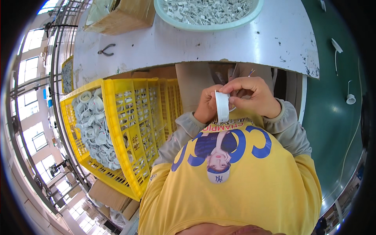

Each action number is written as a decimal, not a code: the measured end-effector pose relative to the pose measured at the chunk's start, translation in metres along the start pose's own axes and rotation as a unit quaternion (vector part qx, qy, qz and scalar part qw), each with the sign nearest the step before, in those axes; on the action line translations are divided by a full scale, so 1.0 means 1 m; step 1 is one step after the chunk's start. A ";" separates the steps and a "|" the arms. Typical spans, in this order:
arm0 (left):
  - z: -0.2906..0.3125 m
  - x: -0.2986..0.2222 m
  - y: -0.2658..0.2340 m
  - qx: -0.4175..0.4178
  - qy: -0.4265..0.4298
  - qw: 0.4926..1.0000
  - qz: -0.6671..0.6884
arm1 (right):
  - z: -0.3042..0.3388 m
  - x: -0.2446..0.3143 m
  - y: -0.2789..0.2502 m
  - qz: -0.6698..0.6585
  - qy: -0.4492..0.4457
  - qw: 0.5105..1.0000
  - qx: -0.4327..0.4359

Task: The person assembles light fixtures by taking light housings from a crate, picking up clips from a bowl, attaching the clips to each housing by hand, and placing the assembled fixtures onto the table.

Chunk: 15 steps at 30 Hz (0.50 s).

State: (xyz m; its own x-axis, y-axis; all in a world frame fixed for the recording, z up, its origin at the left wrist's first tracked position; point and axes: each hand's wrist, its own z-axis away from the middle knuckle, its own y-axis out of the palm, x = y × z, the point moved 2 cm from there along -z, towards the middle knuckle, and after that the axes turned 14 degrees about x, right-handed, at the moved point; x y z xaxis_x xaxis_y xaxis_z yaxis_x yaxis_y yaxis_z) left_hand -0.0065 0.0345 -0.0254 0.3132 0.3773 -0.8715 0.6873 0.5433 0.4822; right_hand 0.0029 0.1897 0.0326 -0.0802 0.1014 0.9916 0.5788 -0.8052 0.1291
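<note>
Close in front of my chest, my left hand (208, 105) is closed round the rim of a white round plastic housing (222, 107), which is turned edge-on. My right hand (253, 94) is at the housing's right side, its thumb and forefinger pinched together against it. Thin wire ends (252, 72) with coloured insulation stick up above the right hand's knuckles. The cable they belong to runs behind the fingers, which hide most of it. The inside of the housing faces the right hand and hardly shows.
Left of me stands a yellow plastic crate (117, 129) full of similar white housings. On the white table (235, 49) are a pale basin (207, 27) of small white parts, cutting pliers (106, 50) and a cardboard box (125, 17). Housings with cords (350, 98) lie on the green floor.
</note>
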 end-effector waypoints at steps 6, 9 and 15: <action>0.002 0.012 -0.009 -0.028 -0.014 0.999 -0.007 | 0.003 -0.011 0.004 -0.089 -0.037 0.995 -0.033; 0.002 0.007 -0.004 -0.083 0.001 0.996 -0.041 | 0.005 -0.008 0.007 -0.086 -0.049 0.995 -0.013; 0.003 0.003 -0.012 -0.090 -0.027 0.988 -0.120 | 0.003 -0.011 0.010 -0.096 -0.053 0.993 -0.049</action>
State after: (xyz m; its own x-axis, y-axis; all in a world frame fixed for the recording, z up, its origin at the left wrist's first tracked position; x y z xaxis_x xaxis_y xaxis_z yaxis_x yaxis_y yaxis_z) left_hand -0.0116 0.0268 -0.0336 0.1929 0.1825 -0.9641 0.6204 0.7385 0.2639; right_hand 0.0123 0.1824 0.0228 -0.0931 0.3158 0.9442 0.4791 -0.8172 0.3205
